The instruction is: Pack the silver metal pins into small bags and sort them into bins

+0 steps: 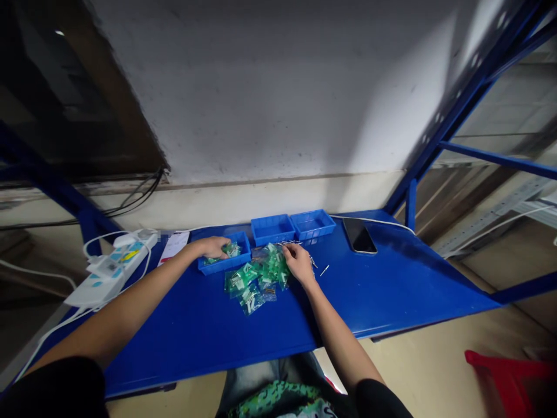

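My left hand [214, 247] reaches into a blue plastic bin [225, 265] that holds small green-and-clear plastic packets [232, 249]. Its fingertips are down among those packets, and whether they grip one is hidden. In front of and beside the bin lies a pile of similar packets [273, 264] with small pale pieces inside. At the right edge of this pile is my right hand [299, 262], fingers curled with thumb and forefinger close together. What it pinches, if anything, is too small to make out. Several thin metallic pins [324, 270] lie just right of it.
Two more blue bins, a middle one [272, 230] and a right one [312, 224], stand against the wall. A phone [360, 235] lies at the right. White power strips [114, 270] with cables and a paper sheet [174, 246] occupy the left of the blue table [187, 337]. A red stool [513, 377] stands lower right.
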Action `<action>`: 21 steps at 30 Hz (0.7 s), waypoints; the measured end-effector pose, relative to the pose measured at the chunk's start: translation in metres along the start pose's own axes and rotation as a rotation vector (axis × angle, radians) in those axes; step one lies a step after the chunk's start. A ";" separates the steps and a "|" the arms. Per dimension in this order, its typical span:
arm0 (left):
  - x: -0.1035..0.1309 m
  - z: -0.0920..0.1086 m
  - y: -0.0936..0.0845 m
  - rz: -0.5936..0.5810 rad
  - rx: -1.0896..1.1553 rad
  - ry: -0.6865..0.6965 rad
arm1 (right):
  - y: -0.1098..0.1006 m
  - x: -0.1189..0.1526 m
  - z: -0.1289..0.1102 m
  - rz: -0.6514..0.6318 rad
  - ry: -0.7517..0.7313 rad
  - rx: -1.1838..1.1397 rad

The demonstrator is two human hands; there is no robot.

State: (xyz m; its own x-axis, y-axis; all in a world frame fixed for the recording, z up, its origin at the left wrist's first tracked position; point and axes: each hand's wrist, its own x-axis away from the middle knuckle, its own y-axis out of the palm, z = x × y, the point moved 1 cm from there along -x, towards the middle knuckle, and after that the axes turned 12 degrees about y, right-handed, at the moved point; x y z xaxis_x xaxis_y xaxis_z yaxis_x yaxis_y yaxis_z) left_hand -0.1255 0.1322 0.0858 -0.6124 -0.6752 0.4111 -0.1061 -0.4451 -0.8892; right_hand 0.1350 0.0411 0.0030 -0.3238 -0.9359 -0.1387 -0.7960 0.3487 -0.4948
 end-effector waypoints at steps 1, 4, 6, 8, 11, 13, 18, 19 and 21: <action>0.000 0.000 -0.001 0.010 0.000 0.001 | 0.000 0.000 0.000 0.000 0.001 0.001; 0.000 0.000 -0.006 0.069 -0.013 -0.017 | -0.001 0.001 -0.001 -0.001 0.001 0.005; 0.004 -0.001 -0.011 0.129 -0.028 -0.048 | -0.001 0.001 -0.002 -0.001 -0.002 0.006; 0.011 0.003 -0.017 0.227 -0.056 -0.096 | -0.001 0.001 -0.003 0.001 -0.004 0.004; 0.028 0.026 -0.021 0.473 -0.111 -0.169 | -0.001 0.000 -0.002 0.001 -0.007 0.002; 0.036 0.054 -0.015 0.645 -0.140 -0.186 | -0.001 0.000 -0.002 0.001 -0.009 0.001; 0.028 0.127 0.035 0.635 -0.191 -0.146 | -0.001 0.001 0.000 0.008 -0.019 -0.001; 0.023 0.136 0.047 0.610 -0.194 -0.111 | -0.002 0.002 0.000 0.011 -0.023 -0.001; 0.011 0.145 0.068 0.575 -0.195 -0.097 | -0.003 0.003 0.001 0.016 -0.030 -0.002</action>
State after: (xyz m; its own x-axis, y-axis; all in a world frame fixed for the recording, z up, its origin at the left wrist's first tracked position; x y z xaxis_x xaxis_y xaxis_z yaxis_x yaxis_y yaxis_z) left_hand -0.0260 0.0089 0.0593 -0.5414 -0.8295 -0.1372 0.0730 0.1161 -0.9905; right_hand 0.1370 0.0375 0.0027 -0.3216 -0.9311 -0.1722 -0.7917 0.3642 -0.4905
